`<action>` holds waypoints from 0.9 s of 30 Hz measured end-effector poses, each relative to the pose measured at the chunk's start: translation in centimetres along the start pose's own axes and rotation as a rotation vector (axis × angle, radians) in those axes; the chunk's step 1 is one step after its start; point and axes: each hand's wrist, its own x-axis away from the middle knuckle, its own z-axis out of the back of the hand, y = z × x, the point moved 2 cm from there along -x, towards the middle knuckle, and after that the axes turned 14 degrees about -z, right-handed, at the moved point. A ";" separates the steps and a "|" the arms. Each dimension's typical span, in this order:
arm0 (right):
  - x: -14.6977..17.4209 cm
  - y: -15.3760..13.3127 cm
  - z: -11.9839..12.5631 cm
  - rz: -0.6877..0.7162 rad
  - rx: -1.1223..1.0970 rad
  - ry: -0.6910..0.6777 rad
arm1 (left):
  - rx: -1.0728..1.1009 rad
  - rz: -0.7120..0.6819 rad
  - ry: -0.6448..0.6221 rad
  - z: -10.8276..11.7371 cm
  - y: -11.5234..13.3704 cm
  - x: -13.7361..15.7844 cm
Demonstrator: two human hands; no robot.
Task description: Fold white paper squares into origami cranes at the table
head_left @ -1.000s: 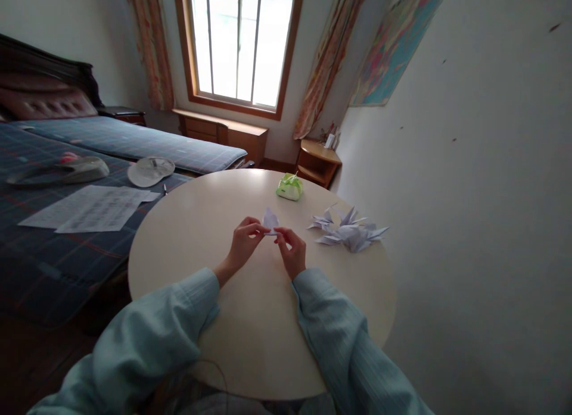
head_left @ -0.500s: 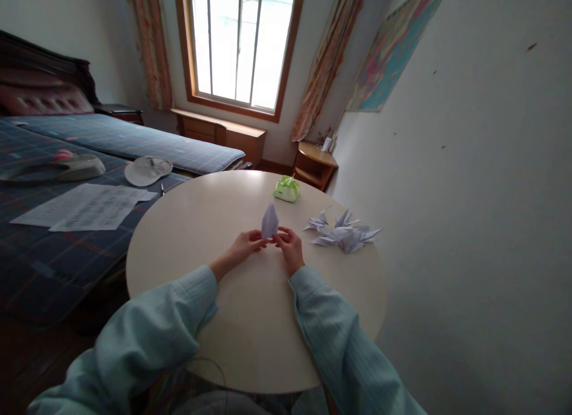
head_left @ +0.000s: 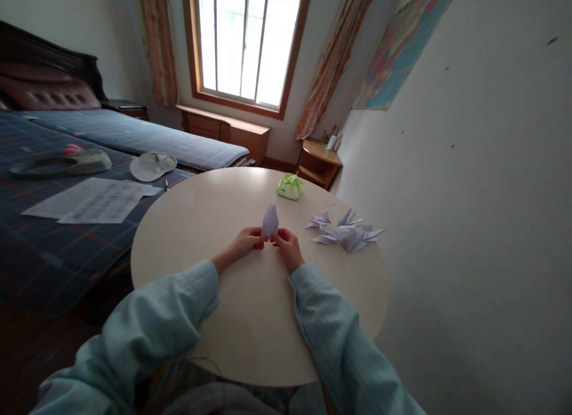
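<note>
A folded piece of white paper, a narrow kite shape with its point up, stands between my hands over the round table. My left hand pinches its lower left edge. On the lower right, the fingers of my right hand grip it too. The fingertips partly hide the bottom of the paper. To the right of my hands lies a cluster of several folded paper cranes with pointed wings.
A green and white tissue pack sits at the far side of the round table. On the bed at left lie printed sheets, a pen, a white cap and a visor-like item. A wall rises at right.
Both hands still hold the folded paper in nearly the same place, with a small shift of the fingers. The whole view has shifted slightly as my head moved.
</note>
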 end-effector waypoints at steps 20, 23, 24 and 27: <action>0.0 -0.1 0.1 0.054 0.084 0.162 | -0.049 -0.025 0.173 0.2 -0.2 -0.3; -0.1 0.0 0.2 0.071 0.118 0.171 | -0.060 -0.020 0.180 0.2 -0.2 -0.2; -0.1 0.1 0.2 0.074 0.127 0.177 | -0.066 -0.021 0.176 0.2 -0.2 -0.2; -0.1 0.1 0.2 0.075 0.153 0.182 | -0.087 -0.024 0.167 0.2 0.1 -0.1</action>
